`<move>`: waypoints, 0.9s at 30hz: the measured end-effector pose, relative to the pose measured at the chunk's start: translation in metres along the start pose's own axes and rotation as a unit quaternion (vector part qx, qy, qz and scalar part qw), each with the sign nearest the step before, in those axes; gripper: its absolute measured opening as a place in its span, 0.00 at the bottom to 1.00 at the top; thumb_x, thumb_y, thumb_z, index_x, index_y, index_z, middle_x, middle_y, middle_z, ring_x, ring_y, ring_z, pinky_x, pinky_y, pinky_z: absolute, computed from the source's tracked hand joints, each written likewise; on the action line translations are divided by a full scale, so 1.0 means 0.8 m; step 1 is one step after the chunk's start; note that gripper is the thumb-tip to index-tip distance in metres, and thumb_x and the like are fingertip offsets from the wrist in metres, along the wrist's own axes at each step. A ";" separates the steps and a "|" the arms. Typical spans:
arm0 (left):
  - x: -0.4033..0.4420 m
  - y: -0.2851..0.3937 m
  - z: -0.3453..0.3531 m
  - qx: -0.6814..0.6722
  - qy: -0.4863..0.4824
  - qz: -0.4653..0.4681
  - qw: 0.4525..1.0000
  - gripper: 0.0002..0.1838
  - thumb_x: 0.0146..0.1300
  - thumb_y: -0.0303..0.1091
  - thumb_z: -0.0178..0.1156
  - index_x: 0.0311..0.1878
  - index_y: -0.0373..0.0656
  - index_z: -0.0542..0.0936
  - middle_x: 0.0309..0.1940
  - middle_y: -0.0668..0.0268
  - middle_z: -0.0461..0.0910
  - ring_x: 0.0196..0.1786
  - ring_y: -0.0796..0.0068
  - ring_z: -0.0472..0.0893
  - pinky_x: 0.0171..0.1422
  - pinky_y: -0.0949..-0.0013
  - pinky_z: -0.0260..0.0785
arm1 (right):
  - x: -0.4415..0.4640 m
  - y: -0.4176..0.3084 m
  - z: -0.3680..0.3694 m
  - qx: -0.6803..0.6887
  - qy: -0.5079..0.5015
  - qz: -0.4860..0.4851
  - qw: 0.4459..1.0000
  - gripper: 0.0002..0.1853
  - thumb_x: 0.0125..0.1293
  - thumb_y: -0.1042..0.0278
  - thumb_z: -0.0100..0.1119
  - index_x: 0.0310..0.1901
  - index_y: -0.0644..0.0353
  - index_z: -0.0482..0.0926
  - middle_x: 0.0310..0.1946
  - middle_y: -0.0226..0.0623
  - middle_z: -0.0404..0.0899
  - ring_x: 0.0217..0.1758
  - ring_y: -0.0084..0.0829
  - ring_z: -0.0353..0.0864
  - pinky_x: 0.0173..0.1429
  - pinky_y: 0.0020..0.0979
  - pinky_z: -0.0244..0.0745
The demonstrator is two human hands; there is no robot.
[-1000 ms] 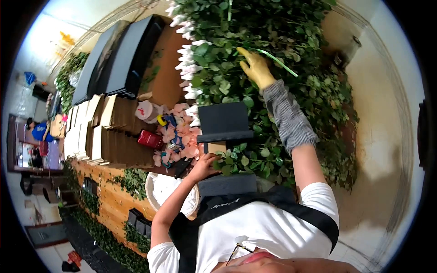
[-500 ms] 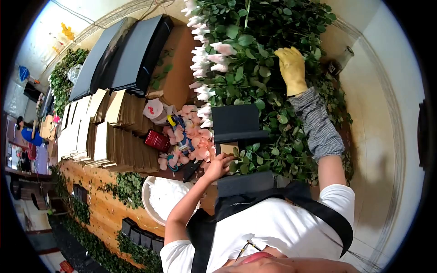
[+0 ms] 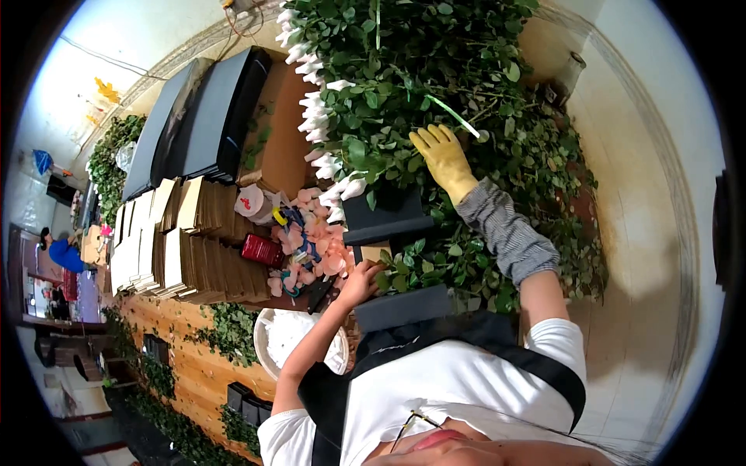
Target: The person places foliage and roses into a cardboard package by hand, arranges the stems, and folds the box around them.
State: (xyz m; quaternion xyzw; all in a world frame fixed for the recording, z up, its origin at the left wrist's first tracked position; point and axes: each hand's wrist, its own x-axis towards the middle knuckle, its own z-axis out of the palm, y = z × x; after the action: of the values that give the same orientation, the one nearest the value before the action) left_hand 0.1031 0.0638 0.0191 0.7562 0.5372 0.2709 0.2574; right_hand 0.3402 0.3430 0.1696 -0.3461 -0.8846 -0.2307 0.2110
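My left hand (image 3: 360, 284), bare, has its fingers curled at the edge of a small tan card (image 3: 374, 252) beside leafy stems; the fingertips are partly hidden. In a yellow glove, my right hand (image 3: 444, 161) lies with fingers stretched over a thick pile of green leafy rose stems (image 3: 466, 85), holding nothing visible. White-wrapped flower heads (image 3: 315, 116) line the left side of that pile. Between my hands is a black folded board (image 3: 385, 211), with leaves beside it. Closer to my chest sits another dark grey board (image 3: 402, 309).
Stacks of folded cardboard (image 3: 183, 248) stand left, with a red box (image 3: 263, 251) and pink petals (image 3: 330, 252). Behind are large black sheets (image 3: 225, 116). A white-filled basket (image 3: 268, 359) is by my left arm. A person in blue (image 3: 66, 254) is far left.
My gloved right hand has moved left and toward me over the leaves. A pale green stem shows above it. My left hand stays by the card; the whole view has shifted slightly.
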 end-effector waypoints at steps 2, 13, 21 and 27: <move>0.004 -0.003 0.000 0.006 0.006 -0.010 1.000 0.29 0.51 0.21 0.62 0.61 0.44 0.79 0.47 0.55 0.76 0.51 0.51 0.78 0.57 0.57 0.73 | 0.006 0.019 0.055 -0.053 -0.065 0.051 0.995 0.17 0.67 0.71 0.53 0.56 0.53 0.79 0.57 0.35 0.80 0.63 0.38 0.76 0.75 0.40 0.61; -0.002 0.002 0.001 0.003 -0.010 -0.018 1.000 0.31 0.47 0.18 0.60 0.59 0.45 0.80 0.50 0.54 0.74 0.56 0.50 0.77 0.60 0.55 0.72 | 0.049 0.029 -0.010 0.112 0.214 0.020 0.970 0.07 0.59 0.75 0.61 0.39 0.59 0.83 0.34 0.44 0.85 0.42 0.42 0.83 0.64 0.44 0.72; -0.006 -0.017 0.020 -0.027 0.037 0.015 0.999 0.25 0.55 0.26 0.63 0.60 0.45 0.80 0.47 0.54 0.76 0.52 0.50 0.78 0.58 0.55 0.72 | 0.057 0.099 -0.104 -0.008 -0.038 0.096 0.995 0.22 0.55 0.85 0.55 0.52 0.60 0.83 0.51 0.41 0.85 0.57 0.44 0.81 0.75 0.51 0.65; -0.009 -0.008 0.017 -0.034 0.062 -0.020 0.997 0.23 0.57 0.29 0.65 0.58 0.43 0.77 0.48 0.52 0.76 0.53 0.46 0.76 0.56 0.52 0.71 | -0.008 0.089 -0.151 0.093 0.044 0.127 0.986 0.33 0.44 0.89 0.66 0.57 0.57 0.81 0.51 0.46 0.83 0.55 0.47 0.81 0.67 0.46 0.72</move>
State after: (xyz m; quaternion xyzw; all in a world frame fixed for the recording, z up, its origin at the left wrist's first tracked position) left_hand 0.1064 0.0573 0.0041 0.7175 0.5579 0.3304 0.2544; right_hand 0.4205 0.3193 0.2823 -0.4241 -0.8409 -0.1333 0.3086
